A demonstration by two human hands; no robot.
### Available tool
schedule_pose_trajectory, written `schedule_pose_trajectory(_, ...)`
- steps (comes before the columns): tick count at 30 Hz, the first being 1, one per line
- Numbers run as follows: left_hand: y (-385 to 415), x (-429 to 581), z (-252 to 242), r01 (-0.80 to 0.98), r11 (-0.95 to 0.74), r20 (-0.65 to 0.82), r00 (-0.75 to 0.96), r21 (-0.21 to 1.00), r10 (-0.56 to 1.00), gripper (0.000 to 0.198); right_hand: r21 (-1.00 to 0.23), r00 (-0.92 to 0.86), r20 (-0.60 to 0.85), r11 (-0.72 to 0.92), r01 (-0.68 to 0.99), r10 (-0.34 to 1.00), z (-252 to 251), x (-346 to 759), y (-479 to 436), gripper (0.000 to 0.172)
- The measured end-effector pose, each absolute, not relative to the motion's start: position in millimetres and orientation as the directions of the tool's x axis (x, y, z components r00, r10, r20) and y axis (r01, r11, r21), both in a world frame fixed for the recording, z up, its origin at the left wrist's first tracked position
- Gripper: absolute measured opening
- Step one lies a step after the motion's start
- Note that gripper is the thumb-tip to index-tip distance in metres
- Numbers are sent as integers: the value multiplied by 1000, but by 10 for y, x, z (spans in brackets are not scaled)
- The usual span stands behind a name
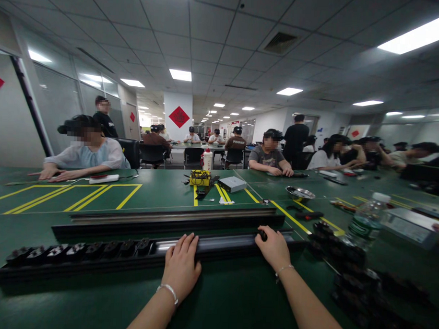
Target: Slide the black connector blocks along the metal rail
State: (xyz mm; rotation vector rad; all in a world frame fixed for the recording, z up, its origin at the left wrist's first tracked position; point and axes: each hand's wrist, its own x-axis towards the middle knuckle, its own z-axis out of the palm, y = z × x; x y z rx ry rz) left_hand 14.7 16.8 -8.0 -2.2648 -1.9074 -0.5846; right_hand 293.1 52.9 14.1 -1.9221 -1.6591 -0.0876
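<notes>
A long black channel rail [224, 246] lies across the table in front of me. Several black socket-like modules [93, 249] sit in a row in its left part, and a bare shiny strip runs through the rest. My left hand [182, 265] rests flat over the rail just right of the row, fingers stretched out. At the rail's right part, my right hand [275, 248] has its fingers closed round a small black piece [262, 235], mostly hidden by them; its exact kind does not show.
Behind lie more black rails [174, 221]. A heap of black modules [359, 284] and a water bottle [366, 220] stand at right, with a metal bowl [300, 193] farther back. A grey box [232, 184] and yellow item [200, 177] sit mid-table. Other people sit opposite.
</notes>
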Motion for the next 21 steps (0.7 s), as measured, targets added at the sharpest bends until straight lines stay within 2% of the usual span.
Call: schedule_pose_trajectory(21,161,143,-34,957,-219,356,141,190,924,58,-424,227,402,-39,905,887,180,2921,513,33)
